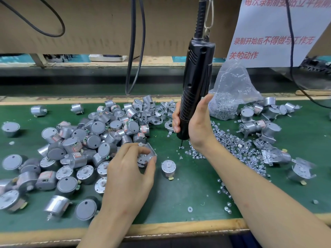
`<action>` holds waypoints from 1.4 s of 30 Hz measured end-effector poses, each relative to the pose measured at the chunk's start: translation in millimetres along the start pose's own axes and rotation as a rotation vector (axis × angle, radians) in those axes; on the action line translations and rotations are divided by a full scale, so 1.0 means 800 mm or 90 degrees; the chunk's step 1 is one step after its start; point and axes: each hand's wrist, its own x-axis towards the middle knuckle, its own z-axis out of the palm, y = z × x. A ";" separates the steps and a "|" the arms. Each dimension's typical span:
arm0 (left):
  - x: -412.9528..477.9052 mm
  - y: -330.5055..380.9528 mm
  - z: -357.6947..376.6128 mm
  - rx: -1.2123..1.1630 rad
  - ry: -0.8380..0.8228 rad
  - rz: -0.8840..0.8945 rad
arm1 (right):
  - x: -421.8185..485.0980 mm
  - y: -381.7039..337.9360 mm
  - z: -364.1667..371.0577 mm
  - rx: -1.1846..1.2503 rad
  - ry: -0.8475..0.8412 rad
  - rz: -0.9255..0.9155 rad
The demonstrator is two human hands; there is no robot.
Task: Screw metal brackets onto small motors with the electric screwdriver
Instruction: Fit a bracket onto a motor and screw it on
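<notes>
- While the right grip (197, 126), a bare hand, curls fingers and thumb round the lower body of the black electric screwdriver (194, 83), the tool's long axis stands close to upright, its top leaning slightly toward the right edge of the green-topped table (179, 194).
- Its bit tip (181, 144) points down at the left fringe of the scattered shiny screws (232, 145); whether a screw sits on it I cannot tell.
- The left grip (129, 170), also bare, pinches a small silver round motor (143, 159) with a bent metal bracket (152, 152) laid on it, near the table's middle.
- That motor lies left of the bit tip and a little closer to the near edge, so the right grip probably has to carry the tip leftward onto the bracket.
- Counted: one screwdriver, one held motor, one bracket on it, one lone upright motor (168, 168) just right of it, one clear plastic bag of screws (231, 97).
- The heap of bare motors (89, 140) toward the left edge, the loose brackets (154, 111) by the far edge and the bracketed motors (259, 126) toward the right edge are too many and too blurred to count.
</notes>
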 end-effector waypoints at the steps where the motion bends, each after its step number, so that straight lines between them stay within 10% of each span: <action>1: -0.002 0.000 0.002 -0.010 -0.006 -0.003 | 0.000 0.000 0.000 0.001 -0.002 -0.003; 42: -0.014 0.002 0.004 -0.099 -0.126 -0.041 | -0.002 0.002 0.010 0.001 -0.010 0.037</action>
